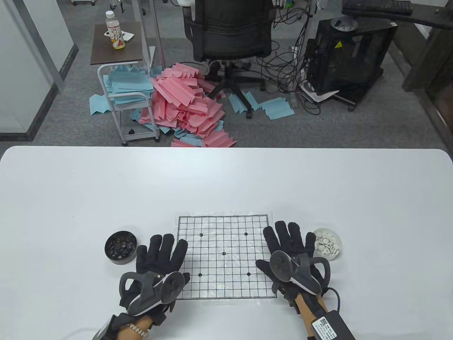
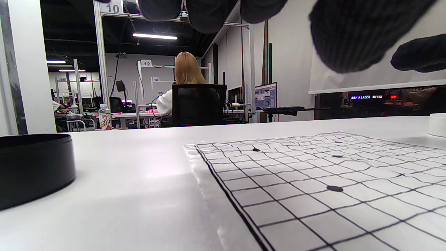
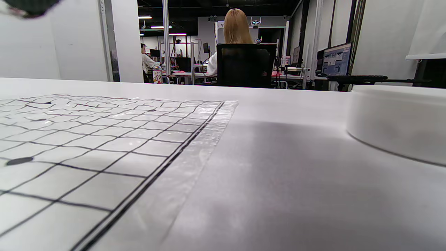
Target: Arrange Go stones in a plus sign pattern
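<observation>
A paper Go grid (image 1: pixel 223 256) lies flat near the table's front edge, with no stones on it, only printed dots. A black bowl of black stones (image 1: pixel 121 247) stands left of it; its wall shows in the left wrist view (image 2: pixel 33 167). A white bowl of white stones (image 1: pixel 327 243) stands right of it; its wall shows in the right wrist view (image 3: pixel 397 120). My left hand (image 1: pixel 161 253) lies flat, fingers spread, at the grid's left edge, empty. My right hand (image 1: pixel 288 241) lies flat, fingers spread, at the grid's right edge, empty. The grid also shows in the left wrist view (image 2: pixel 331 181) and the right wrist view (image 3: pixel 87 139).
The white table (image 1: pixel 226 184) stretches bare behind the grid. Beyond its far edge are an office chair (image 1: pixel 230 39), a small cart (image 1: pixel 124 92) and piles of pink and blue paper on the floor.
</observation>
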